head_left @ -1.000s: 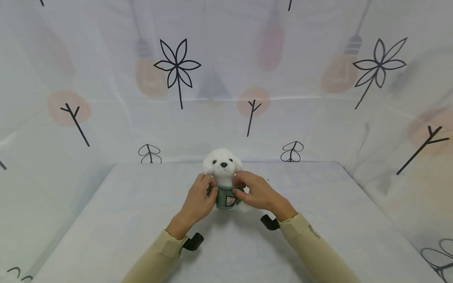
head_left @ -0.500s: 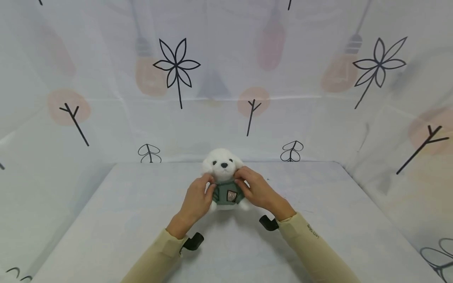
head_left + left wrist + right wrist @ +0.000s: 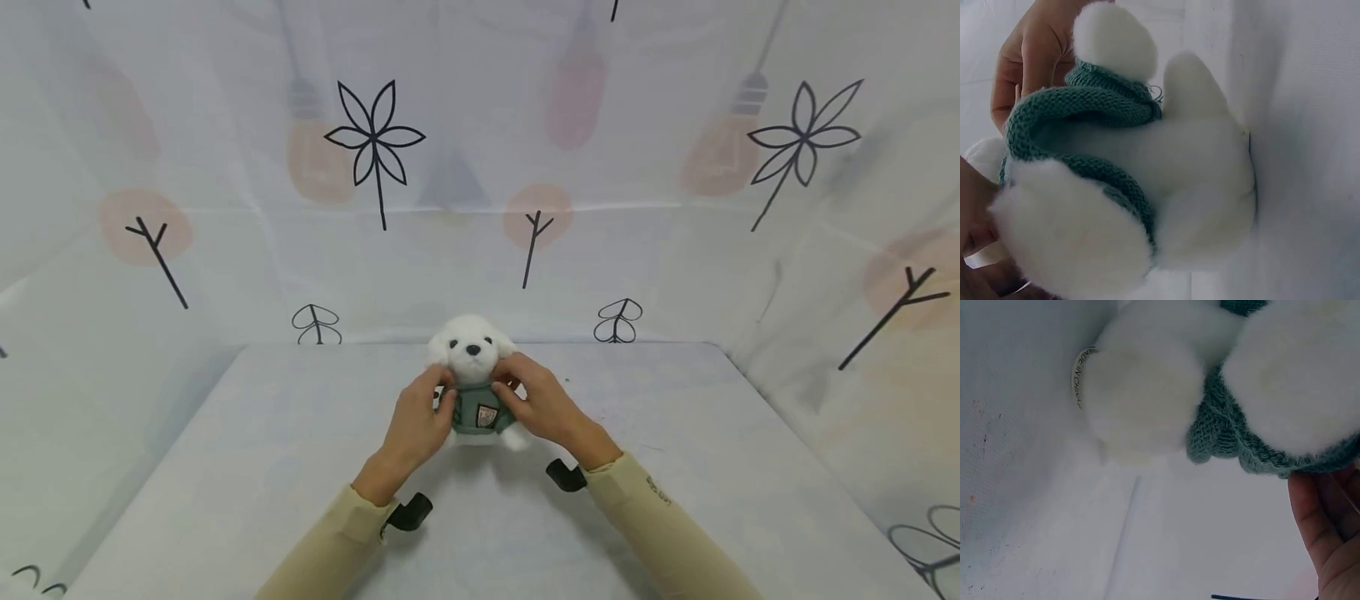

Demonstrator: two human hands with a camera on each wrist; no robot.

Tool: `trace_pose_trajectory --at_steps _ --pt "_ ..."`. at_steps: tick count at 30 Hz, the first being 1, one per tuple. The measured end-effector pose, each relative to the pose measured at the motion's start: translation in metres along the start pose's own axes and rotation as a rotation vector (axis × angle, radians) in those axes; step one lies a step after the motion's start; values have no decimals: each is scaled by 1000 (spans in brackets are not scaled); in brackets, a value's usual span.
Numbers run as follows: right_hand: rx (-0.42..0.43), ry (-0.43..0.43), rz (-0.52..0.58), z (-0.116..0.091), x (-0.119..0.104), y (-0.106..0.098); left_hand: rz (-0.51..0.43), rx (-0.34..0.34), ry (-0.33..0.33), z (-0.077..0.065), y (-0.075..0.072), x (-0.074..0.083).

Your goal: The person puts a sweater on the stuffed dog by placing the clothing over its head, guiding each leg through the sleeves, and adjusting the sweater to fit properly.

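A white plush dog (image 3: 476,327) with dark eyes and nose sits upright on the white-covered table, facing me. It wears a green knitted sweater (image 3: 471,410) with a badge on the front. My left hand (image 3: 418,418) pinches the sweater near the collar at the dog's left-hand side in the head view. Opposite, my right hand (image 3: 549,402) pinches the collar edge below the ear. The left wrist view shows the sweater's knit (image 3: 1054,103) bunched in a loose fold above the white belly. In the right wrist view, right-hand fingers (image 3: 1310,512) touch the knit edge.
The table (image 3: 285,467) is covered with a pale sheet and ends at a patterned cloth backdrop (image 3: 450,250) close behind the dog. Cloth also hangs on both sides. A black wrist mount (image 3: 409,512) sits on each sleeve's cuff.
Both hands have risen slightly along the dog, and the sweater's collar is higher, near the neck. The white feet now show below the hem. The right hand has shifted slightly left.
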State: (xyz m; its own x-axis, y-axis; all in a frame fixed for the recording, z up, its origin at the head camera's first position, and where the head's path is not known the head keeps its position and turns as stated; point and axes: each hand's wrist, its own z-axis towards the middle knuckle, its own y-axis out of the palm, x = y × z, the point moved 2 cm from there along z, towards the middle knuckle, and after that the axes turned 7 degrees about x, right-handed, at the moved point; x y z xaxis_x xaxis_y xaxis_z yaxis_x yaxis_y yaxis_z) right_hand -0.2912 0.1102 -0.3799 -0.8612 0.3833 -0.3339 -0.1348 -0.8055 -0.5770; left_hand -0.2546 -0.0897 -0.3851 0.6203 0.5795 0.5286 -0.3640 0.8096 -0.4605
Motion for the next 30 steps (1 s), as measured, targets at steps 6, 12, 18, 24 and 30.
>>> trace_pose_trajectory --at_steps 6,12,18,24,30 --pt "-9 24 4 0 1 2 -7 7 2 -2 2 0" --pt "-15 41 25 -1 0 4 17 -16 -9 -2 2 1" --pt "-18 196 78 -3 2 9 59 -18 -24 -1 1 1" --pt "-113 498 176 -7 7 14 71 -13 -24 -1 1 1" --pt "-124 617 193 -8 9 15 91 11 -16 -1 1 4"
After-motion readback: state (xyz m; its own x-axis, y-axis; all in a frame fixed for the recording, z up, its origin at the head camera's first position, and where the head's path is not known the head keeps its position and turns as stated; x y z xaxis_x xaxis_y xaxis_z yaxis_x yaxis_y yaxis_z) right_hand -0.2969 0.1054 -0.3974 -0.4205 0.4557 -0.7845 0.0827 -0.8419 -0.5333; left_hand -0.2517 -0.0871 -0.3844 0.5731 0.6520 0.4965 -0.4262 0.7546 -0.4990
